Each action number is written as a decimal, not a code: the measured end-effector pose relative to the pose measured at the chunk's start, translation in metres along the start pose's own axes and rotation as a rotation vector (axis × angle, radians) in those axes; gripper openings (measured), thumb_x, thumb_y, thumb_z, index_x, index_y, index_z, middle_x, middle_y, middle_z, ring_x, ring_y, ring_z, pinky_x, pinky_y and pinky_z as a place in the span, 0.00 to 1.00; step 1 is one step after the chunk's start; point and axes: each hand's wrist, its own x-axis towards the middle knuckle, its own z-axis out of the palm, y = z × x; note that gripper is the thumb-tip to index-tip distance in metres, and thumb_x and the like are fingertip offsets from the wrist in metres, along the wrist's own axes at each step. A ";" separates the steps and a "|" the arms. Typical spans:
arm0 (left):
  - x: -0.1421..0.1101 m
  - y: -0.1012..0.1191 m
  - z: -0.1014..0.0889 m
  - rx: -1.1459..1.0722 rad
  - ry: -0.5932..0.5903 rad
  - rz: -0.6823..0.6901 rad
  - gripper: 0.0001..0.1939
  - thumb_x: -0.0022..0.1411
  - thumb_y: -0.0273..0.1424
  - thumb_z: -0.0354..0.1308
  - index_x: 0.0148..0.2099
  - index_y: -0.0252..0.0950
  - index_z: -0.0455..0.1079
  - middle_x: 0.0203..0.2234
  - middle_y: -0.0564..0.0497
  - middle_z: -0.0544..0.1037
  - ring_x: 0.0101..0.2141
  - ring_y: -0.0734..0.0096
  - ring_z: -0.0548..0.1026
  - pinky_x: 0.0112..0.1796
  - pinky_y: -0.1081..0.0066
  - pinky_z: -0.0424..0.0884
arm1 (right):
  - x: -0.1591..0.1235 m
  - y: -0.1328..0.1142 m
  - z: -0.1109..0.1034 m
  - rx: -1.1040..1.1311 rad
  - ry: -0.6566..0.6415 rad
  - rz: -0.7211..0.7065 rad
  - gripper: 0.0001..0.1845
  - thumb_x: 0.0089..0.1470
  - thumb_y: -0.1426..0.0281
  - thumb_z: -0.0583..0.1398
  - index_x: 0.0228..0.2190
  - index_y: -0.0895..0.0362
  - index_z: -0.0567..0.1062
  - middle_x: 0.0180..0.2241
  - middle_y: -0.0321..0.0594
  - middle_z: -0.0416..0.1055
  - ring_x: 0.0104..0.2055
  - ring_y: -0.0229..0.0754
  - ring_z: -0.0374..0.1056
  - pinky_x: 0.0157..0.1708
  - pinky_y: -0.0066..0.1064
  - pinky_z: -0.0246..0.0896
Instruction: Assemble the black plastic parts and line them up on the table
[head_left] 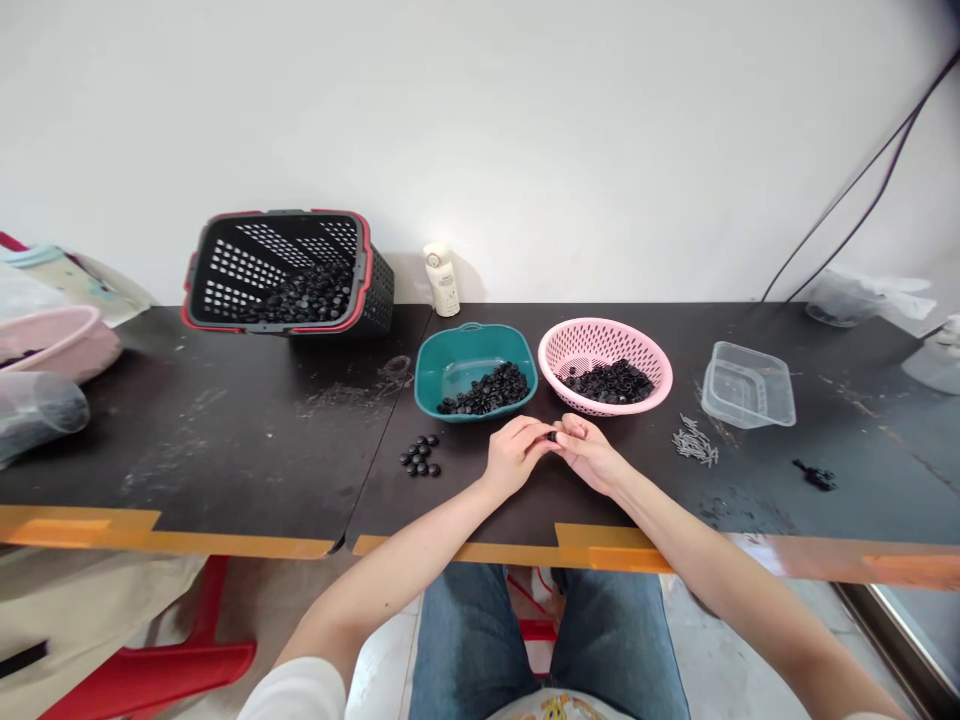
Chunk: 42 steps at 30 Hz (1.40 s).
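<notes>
My left hand (517, 455) and my right hand (589, 455) meet over the table in front of the two basins, fingers closed. Pinched between their fingertips is a small black part (553, 436), mostly covered by the fingers. Just beyond the hands stand a teal basin (454, 345) holding many small black parts and a pink perforated basket (600, 335) with black pieces heaped in it. Left of my left hand, several round black caps (418, 457) lie loose on the table. To the right of my right hand is a pile of small grey pins (695, 441).
A dark grey crate (379, 290) with a red rim leans at the back left, holding black parts. A white bottle (442, 282) stands by the wall. At right are a clear plastic container (750, 385) and a small black cluster (816, 476). Orange tape (480, 551) lines the table's front edge.
</notes>
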 end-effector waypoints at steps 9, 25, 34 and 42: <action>0.002 0.007 0.002 -0.171 -0.077 -0.169 0.20 0.61 0.41 0.55 0.52 0.36 0.66 0.42 0.44 0.72 0.31 0.74 0.72 0.27 0.75 0.71 | 0.003 0.000 0.000 -0.028 -0.020 0.026 0.26 0.37 0.71 0.71 0.21 0.54 0.56 0.22 0.29 0.62 0.26 0.33 0.61 0.29 0.26 0.59; 0.008 0.002 -0.001 0.206 -0.192 0.063 0.16 0.66 0.35 0.49 0.51 0.33 0.68 0.40 0.46 0.78 0.38 0.68 0.76 0.39 0.68 0.74 | 0.005 0.001 -0.009 0.147 -0.016 0.158 0.11 0.44 0.72 0.67 0.26 0.55 0.68 0.28 0.28 0.68 0.31 0.31 0.66 0.41 0.28 0.62; 0.007 0.006 -0.002 0.300 -0.193 0.132 0.16 0.67 0.32 0.46 0.53 0.31 0.64 0.40 0.45 0.77 0.38 0.67 0.75 0.38 0.68 0.74 | 0.002 -0.004 -0.007 -0.052 -0.027 -0.014 0.16 0.40 0.72 0.70 0.27 0.53 0.67 0.28 0.29 0.67 0.33 0.33 0.64 0.36 0.26 0.60; 0.005 0.005 -0.003 0.189 -0.226 0.109 0.16 0.67 0.30 0.45 0.54 0.34 0.63 0.44 0.45 0.76 0.41 0.67 0.74 0.42 0.66 0.73 | 0.000 0.002 -0.003 -0.078 -0.009 -0.085 0.19 0.41 0.70 0.70 0.22 0.54 0.62 0.25 0.30 0.64 0.29 0.34 0.61 0.33 0.27 0.57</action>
